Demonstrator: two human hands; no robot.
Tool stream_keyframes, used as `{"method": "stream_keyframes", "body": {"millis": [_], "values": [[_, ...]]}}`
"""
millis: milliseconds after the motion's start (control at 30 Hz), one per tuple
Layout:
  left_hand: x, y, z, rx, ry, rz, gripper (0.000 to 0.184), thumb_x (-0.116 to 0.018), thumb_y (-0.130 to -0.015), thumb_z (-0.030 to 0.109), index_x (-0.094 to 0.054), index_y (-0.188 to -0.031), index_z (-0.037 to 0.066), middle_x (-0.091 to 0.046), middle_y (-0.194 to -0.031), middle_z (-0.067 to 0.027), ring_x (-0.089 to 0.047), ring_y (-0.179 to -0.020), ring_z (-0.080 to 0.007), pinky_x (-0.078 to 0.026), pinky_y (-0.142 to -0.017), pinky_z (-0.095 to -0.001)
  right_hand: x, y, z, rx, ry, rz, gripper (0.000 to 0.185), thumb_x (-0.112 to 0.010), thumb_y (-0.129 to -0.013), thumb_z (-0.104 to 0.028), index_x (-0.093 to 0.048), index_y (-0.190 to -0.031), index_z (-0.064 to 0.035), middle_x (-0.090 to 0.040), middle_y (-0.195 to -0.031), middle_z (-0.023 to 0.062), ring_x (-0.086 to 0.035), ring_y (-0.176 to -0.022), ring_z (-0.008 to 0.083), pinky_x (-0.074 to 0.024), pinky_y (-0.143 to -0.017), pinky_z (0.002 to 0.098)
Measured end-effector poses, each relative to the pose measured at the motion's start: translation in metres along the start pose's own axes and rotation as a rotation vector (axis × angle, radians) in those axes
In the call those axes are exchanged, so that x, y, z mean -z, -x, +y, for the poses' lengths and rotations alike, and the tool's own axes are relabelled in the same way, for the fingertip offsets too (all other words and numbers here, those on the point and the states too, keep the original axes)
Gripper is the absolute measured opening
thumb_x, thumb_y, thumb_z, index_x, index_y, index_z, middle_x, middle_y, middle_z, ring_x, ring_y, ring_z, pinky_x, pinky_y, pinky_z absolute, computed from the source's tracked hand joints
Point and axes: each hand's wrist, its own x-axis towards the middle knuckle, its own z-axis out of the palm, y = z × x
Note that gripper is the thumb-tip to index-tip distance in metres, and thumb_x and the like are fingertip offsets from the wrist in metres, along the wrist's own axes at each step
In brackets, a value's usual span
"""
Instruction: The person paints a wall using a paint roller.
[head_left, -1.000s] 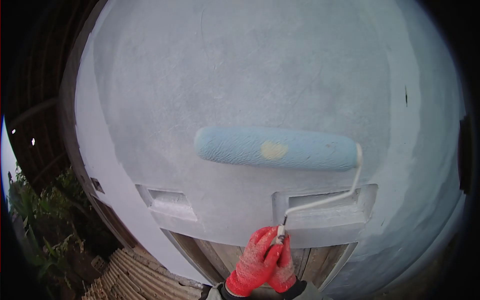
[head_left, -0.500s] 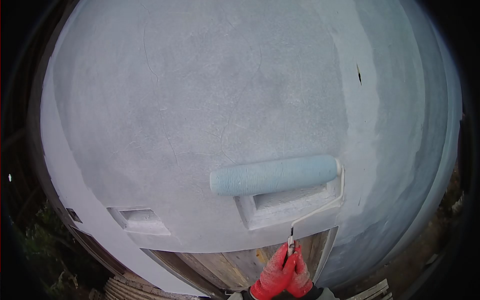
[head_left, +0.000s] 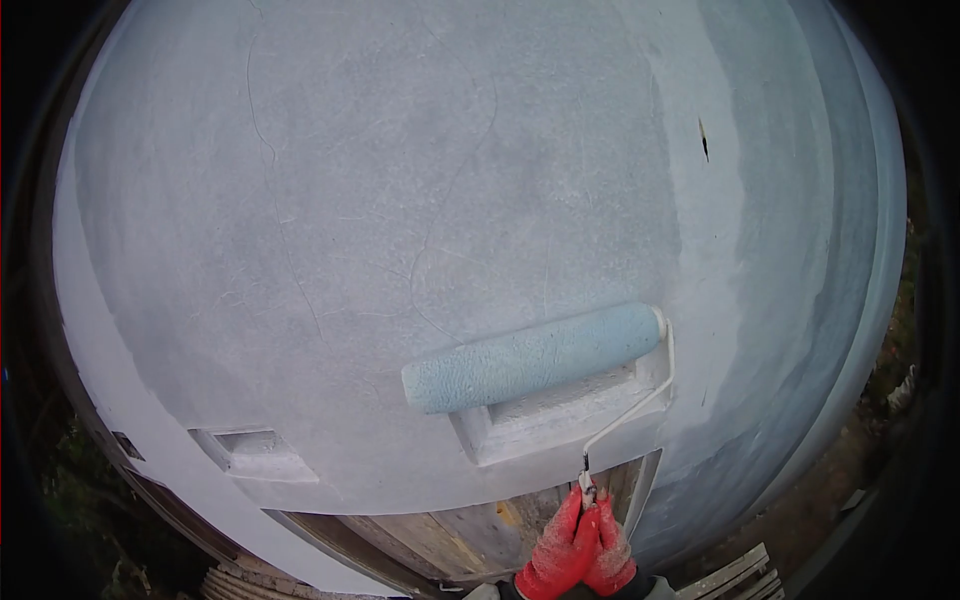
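Note:
A paint roller with a long, light blue sleeve lies across the grey-white wall, its left end lower than its right. The sleeve covers the upper part of a rectangular recess. From its right end a white wire frame bends down to the handle. My left hand, in a red, paint-dusted glove, closes round that handle. Pressed beside it, my right hand in a matching glove also grips the handle. The fingers partly hide the handle.
Weathered wooden boards sit below the wall's lower edge. Another small recess is at lower left, and a narrow dark slit marks the upper right. White slats stand at the bottom right. Thin cracks run down the wall.
The view has shifted and turned slightly, so the wall appears tilted and moved left. The roller slants a little more in view, staying over the same recess. Both hands keep their grip.

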Motion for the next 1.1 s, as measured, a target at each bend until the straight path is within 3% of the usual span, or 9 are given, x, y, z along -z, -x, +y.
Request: {"method": "stream_keyframes", "body": {"millis": [167,267,333,400,533,600,667,833,1100], "values": [[0.001,-0.006,-0.007,-0.364,-0.36,0.053,0.031,-0.047,-0.097,0.012,-0.051,-0.126,0.001,-0.062,-0.105,-0.0113,-0.06,-0.095,-0.0226,-0.048,-0.083,-0.0336,0.002,-0.01,0.007,0.055,-0.336,-0.083,0.04,-0.041,-0.101,-0.027,-0.048,-0.133,-0.0034,-0.054,-0.129,0.0099,-0.05,-0.121,0.0221,-0.038,-0.104,0.0334],[0.004,-0.022,0.01,-0.285,-0.29,0.041,0.039,-0.045,-0.095,0.005,-0.041,-0.133,-0.004,-0.054,-0.119,-0.0168,-0.053,-0.11,-0.0234,-0.04,-0.096,-0.033,-0.05,-0.026,-0.059,0.763,1.176,0.031,0.05,-0.045,-0.098,-0.012,-0.03,-0.146,-0.0047,-0.058,-0.112,0.0142,-0.059,-0.097,0.0205,-0.0459,-0.089,0.0301],[0.003,-0.025,0.018,-0.611,-0.338,0.194,0.037,-0.045,-0.096,0.01,-0.046,-0.131,-0.002,-0.056,-0.124,-0.0187,-0.054,-0.114,-0.0306,-0.042,-0.098,-0.0377,-0.085,-0.043,-0.1,0.702,1.113,0.001,0.052,-0.046,-0.093,-0.005,-0.033,-0.143,-0.0019,-0.056,-0.121,0.0221,-0.059,-0.106,0.0344,-0.047,-0.089,0.0348],[0.006,-0.021,0.027,-0.546,-0.328,0.13,0.039,-0.047,-0.094,0.007,-0.045,-0.131,-0.005,-0.05,-0.13,-0.0219,-0.049,-0.12,-0.0361,-0.037,-0.102,-0.04,-0.106,-0.055,-0.123,0.633,1.059,0.0,0.052,-0.046,-0.092,-0.003,-0.034,-0.143,-0.0012,-0.055,-0.125,0.0248,-0.059,-0.109,0.04,-0.0474,-0.089,0.0371],[0.018,-0.004,-0.007,-0.571,-0.286,0.152,0.038,-0.051,-0.093,0.006,-0.047,-0.129,-0.005,-0.049,-0.13,-0.024,-0.048,-0.12,-0.0378,-0.038,-0.102,-0.0431,-0.065,-0.047,-0.079,0.641,1.179,0.03,0.052,-0.044,-0.094,-0.004,-0.032,-0.144,-0.0012,-0.053,-0.128,0.025,-0.055,-0.113,0.0414,-0.045,-0.093,0.0386],[0.025,0.005,-0.01,-0.71,-0.536,0.201,0.034,-0.052,-0.093,0.007,-0.051,-0.125,-0.004,-0.049,-0.13,-0.0233,-0.049,-0.12,-0.0363,-0.04,-0.1,-0.0431,-0.021,-0.035,-0.018,0.968,1.286,0.024,0.042,-0.042,-0.1,-0.021,-0.043,-0.136,-0.0001,-0.05,-0.136,0.0166,-0.046,-0.127,0.0282,-0.0375,-0.105,0.0366],[0.027,0.005,-0.022,-0.751,-0.452,0.19,0.033,-0.053,-0.093,0.008,-0.052,-0.124,-0.004,-0.05,-0.13,-0.0228,-0.049,-0.12,-0.0356,-0.042,-0.099,-0.0428,-0.002,-0.014,0.01,0.544,1.002,-0.006,0.046,-0.044,-0.098,-0.016,-0.038,-0.14,0.0017,-0.045,-0.14,0.0213,-0.042,-0.131,0.0325,-0.0368,-0.105,0.0381],[0.015,0.008,-0.005,-0.766,-0.214,0.234,0.032,-0.055,-0.092,0.008,-0.054,-0.122,-0.004,-0.05,-0.13,-0.0216,-0.05,-0.12,-0.0338,-0.043,-0.098,-0.041,-0.063,-0.052,-0.063,0.867,1.11,-0.015,0.05,-0.044,-0.098,-0.017,-0.033,-0.143,-0.0003,-0.041,-0.142,0.022,-0.043,-0.13,0.0346,-0.0362,-0.106,0.0367],[0.028,0.016,0.009,-0.832,-0.319,0.237,0.027,-0.054,-0.089,0.002,-0.059,-0.115,-0.003,-0.053,-0.127,-0.0203,-0.05,-0.12,-0.0302,-0.043,-0.097,-0.0379,-0.263,-0.149,-0.29,1.28,1.402,0.183,0.048,-0.036,-0.102,-0.024,-0.027,-0.148,-0.0134,-0.062,-0.117,0.0118,-0.052,-0.062,0.013,-0.0434,-0.051,0.0289]]}}
